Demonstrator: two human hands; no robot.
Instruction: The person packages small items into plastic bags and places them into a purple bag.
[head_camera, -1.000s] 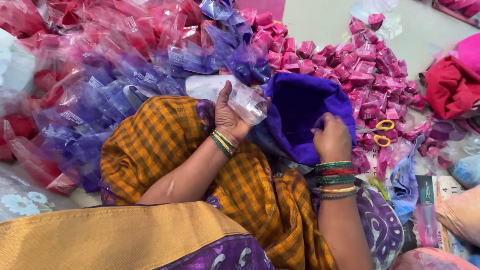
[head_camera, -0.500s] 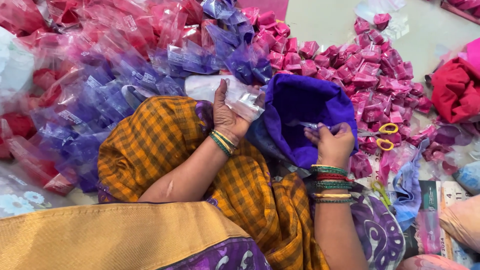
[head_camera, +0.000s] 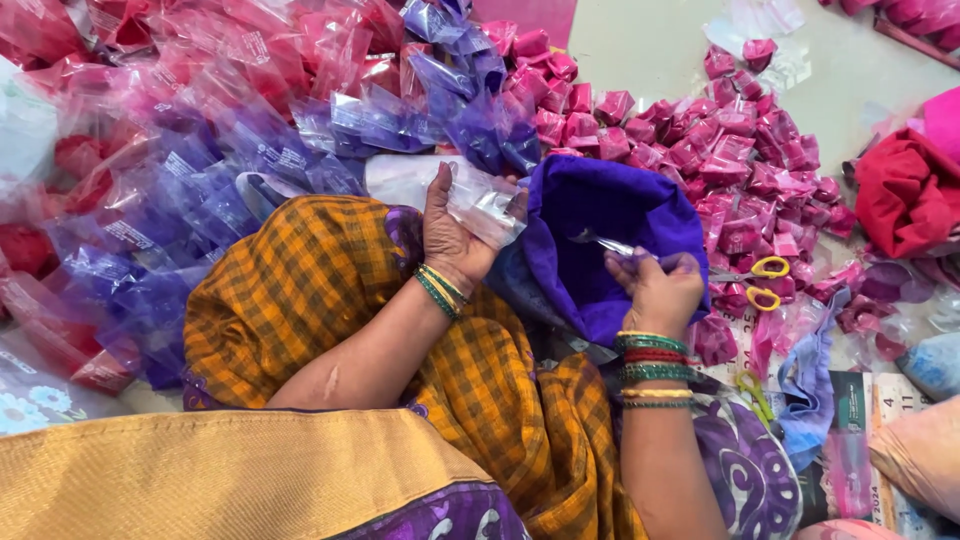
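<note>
Head view: clear plastic pouch (head_camera: 487, 205) sits in left hand (head_camera: 452, 235), fingers clamped on its edge, contents too hard to tell. Purple cloth (head_camera: 610, 240) bunched just right of it, w/ right hand (head_camera: 658, 287) pinched shut on its near fold. Piles of pink & purple packets (head_camera: 700, 150) lie beyond. Yellow-handled scissors (head_camera: 760, 282) near right hand.

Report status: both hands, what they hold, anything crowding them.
Left hand grips clear plastic bag. Right hand pinches purple cloth. Yellow-handled scissors lie beside; packed pouches all around.
</note>
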